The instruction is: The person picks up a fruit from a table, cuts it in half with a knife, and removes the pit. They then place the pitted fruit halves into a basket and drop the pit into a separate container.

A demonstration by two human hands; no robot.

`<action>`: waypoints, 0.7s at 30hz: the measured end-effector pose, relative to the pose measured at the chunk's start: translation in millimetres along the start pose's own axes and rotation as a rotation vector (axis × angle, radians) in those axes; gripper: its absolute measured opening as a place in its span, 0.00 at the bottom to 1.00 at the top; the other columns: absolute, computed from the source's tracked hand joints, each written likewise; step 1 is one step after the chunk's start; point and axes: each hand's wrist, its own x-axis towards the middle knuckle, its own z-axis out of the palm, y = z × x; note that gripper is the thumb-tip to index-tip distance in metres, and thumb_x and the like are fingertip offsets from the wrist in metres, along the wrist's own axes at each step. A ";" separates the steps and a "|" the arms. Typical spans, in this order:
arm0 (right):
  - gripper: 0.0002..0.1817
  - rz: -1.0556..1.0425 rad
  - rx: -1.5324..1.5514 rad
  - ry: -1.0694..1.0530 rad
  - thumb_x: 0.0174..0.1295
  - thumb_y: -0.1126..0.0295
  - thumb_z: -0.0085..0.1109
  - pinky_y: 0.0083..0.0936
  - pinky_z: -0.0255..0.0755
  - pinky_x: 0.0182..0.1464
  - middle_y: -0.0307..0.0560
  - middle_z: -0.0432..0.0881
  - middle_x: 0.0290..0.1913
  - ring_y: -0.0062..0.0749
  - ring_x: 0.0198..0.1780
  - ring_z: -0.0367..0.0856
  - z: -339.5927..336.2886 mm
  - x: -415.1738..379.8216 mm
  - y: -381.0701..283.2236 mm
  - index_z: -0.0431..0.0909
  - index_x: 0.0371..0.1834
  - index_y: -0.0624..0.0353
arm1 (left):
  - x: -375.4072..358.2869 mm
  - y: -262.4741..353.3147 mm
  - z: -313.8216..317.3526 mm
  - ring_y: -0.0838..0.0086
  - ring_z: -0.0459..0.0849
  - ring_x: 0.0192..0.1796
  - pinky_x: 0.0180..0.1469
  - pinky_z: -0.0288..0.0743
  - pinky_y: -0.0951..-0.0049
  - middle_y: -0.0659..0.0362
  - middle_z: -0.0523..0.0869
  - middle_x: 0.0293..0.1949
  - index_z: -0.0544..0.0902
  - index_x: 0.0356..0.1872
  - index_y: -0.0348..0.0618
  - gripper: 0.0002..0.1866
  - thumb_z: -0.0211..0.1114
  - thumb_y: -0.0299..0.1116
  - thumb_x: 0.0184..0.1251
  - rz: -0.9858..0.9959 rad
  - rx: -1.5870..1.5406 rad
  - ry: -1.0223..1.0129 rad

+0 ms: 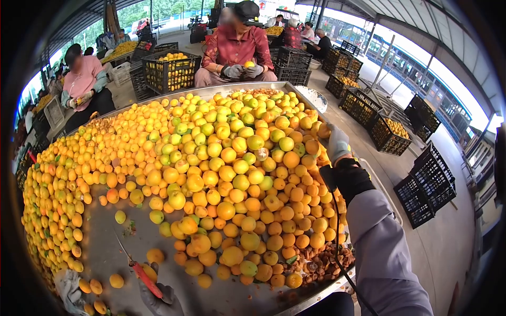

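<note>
My left hand (164,301), in a grey glove at the bottom of the view, is shut on a knife (144,278) with a red handle and a thin blade pointing up and left. An apricot (149,271) shows just behind the handle. My right hand (338,143) reaches to the right edge of the heap in a pale glove, its fingers closed at an orange apricot (323,131). A dark device with a cable sits at that wrist. The big heap of yellow and orange apricots (225,173) covers much of the metal table (103,231).
Brown scraps (327,263) lie at the near right corner, and a crumpled grey cloth (68,290) at the near left. Across the table a person (240,50) holds a fruit in gloved hands. Another person (84,84) sits at left. Black crates (424,181) stand at right.
</note>
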 end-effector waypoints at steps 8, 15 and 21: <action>0.23 0.247 0.511 -0.424 0.76 0.64 0.38 0.37 0.80 0.59 0.61 0.72 0.63 0.52 0.60 0.77 -42.1 -43.3 -33.4 0.62 0.64 0.73 | 2.9 -34.5 -60.8 0.90 0.60 0.22 0.24 0.57 0.90 0.43 0.72 0.69 0.67 0.71 0.46 0.23 0.48 0.34 0.77 0.241 0.131 -0.165; 0.25 0.270 0.598 -0.688 0.74 0.64 0.39 0.38 0.80 0.58 0.62 0.69 0.68 0.54 0.62 0.76 -68.9 -124.9 -59.0 0.62 0.68 0.71 | -26.4 -40.1 -68.3 0.88 0.57 0.23 0.29 0.56 0.87 0.65 0.73 0.35 0.67 0.71 0.44 0.24 0.49 0.31 0.76 0.558 0.654 -0.169; 0.26 0.261 0.563 -1.031 0.73 0.64 0.39 0.37 0.75 0.62 0.58 0.69 0.70 0.52 0.63 0.76 -97.6 -195.6 -81.8 0.66 0.67 0.72 | -46.2 -19.1 -45.5 0.87 0.59 0.17 0.20 0.53 0.84 0.62 0.75 0.33 0.71 0.64 0.40 0.22 0.52 0.43 0.78 0.560 0.664 -0.087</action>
